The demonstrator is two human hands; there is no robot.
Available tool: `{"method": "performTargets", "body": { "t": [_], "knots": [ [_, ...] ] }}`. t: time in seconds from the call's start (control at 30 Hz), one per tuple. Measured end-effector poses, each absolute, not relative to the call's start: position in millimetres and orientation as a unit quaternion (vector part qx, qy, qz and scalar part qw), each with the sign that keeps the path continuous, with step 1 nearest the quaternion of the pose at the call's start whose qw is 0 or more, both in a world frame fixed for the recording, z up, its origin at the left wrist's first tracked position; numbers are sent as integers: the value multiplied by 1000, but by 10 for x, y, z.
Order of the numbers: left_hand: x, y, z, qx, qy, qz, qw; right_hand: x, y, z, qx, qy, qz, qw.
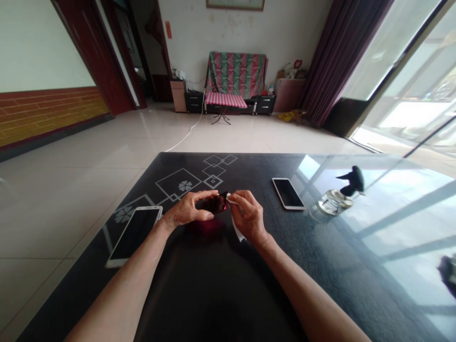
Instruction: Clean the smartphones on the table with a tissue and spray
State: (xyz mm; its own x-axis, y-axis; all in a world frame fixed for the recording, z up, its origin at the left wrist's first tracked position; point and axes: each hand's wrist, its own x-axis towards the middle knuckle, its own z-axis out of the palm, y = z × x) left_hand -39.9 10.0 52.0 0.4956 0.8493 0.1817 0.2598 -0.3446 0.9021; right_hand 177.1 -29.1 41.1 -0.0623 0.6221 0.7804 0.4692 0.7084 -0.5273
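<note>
My left hand [188, 208] grips a red-edged smartphone [213, 204] by its left end, thumb along the near edge and fingers along the far one. The phone is held just above the table, its dark screen facing up towards me. In my right hand [248, 214] a white tissue [236, 229] is pinched, its tip pressed to the right end of the phone. The tissue's loose end hangs below the palm. A larger white phone or tablet [135, 233] lies beside my left forearm, and another white smartphone [288, 194] lies to the right of my right hand.
A clear spray bottle [333, 203] with a black trigger head stands on the glossy black table [221, 285] at the right. A dark object [447, 273], partly cut off, sits at the right edge. Beyond the table is a small stand with a striped cloth [225, 99].
</note>
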Motion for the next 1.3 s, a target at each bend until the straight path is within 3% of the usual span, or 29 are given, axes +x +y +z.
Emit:
{"method": "performTargets", "body": {
  "t": [1.3],
  "knots": [
    [-420,122,501,766,384,321,404,1747,-279,302,-363,-716,67,592]
  ]
}}
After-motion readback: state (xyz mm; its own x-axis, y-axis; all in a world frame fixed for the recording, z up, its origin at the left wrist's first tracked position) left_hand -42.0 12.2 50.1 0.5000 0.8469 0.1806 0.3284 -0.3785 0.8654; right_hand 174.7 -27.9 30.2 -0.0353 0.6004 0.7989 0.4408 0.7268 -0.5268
